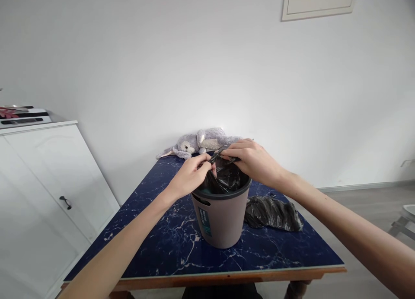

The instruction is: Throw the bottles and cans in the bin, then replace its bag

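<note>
White wall [129, 65] stands behind a table [145, 243] with a dark blue top and thin white lines running over it. On the table, right under both hands, is a gray-brown bin [223, 221] with a black rim and a green label on its side. A thin black bag [228, 173] is partly inside the bin, and its top edge is up at the hands. The left hand [193, 171] pinches the bag's edge between its thumb and fingers, over the near left part of the rim. The right hand [251, 158] pinches the edge too, a bit higher and to the right. Below the right hand, just beside the bin, lies a crinkly bundle of black plastic [272, 213]. Past both hands, close to the wall, a fluffy light purple toy bunny [194, 144] lies down. Well to the left of the left hand is a white cupboard [35, 173] with a dark handle [65, 202].
</note>
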Demonstrator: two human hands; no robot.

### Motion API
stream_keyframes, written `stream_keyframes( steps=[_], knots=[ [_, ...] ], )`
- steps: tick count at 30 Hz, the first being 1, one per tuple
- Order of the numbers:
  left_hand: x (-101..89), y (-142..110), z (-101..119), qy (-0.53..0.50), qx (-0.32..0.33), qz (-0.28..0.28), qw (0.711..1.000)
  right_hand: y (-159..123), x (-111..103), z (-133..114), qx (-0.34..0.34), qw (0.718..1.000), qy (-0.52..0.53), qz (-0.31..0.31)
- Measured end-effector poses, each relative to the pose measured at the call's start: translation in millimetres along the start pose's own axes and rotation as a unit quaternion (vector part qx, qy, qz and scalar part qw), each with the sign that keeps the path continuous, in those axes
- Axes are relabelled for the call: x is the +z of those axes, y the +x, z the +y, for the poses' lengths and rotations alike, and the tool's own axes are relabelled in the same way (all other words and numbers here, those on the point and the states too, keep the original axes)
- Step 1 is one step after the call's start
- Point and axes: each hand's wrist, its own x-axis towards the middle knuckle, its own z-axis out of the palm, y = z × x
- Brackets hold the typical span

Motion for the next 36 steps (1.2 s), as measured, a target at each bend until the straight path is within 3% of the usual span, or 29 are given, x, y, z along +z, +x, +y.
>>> stream_keyframes(
  steps=[5,12,18,24,27,30,33,36],
  knots=[
    [-3.5,6,-1,-0.124,-0.074,-0.04,0.989,-1,4,-10,-0.028,0.99,-0.116,0.072],
    [-10.7,34,-2,-0.281,-0.111,-0.035,0.953,5,10,-21,-0.073,0.987,-0.134,0.051],
    [-9.7,35,-3,-0.265,-0.134,0.026,0.955,1,8,-20,-0.084,0.985,-0.145,0.043],
    [-12.0,34,-10,-0.268,-0.131,0.018,0.954,-10,2,-16,-0.086,0.984,-0.131,0.085],
    [-15.0,32,-13,-0.191,-0.082,0.021,0.978,-16,1,-13,-0.109,0.982,-0.12,0.092],
    [-22.2,27,-15,0.001,0.004,0.086,0.996,-26,0,-11,-0.133,0.98,-0.114,0.097],
    [-34.5,22,-22,0.202,0.064,0.142,0.967,-39,-2,-6,-0.126,0.981,-0.113,0.097],
    [-48.7,19,-36,0.32,0.09,0.142,0.932,-50,-3,1,-0.1,0.983,-0.121,0.098]
  ],
)
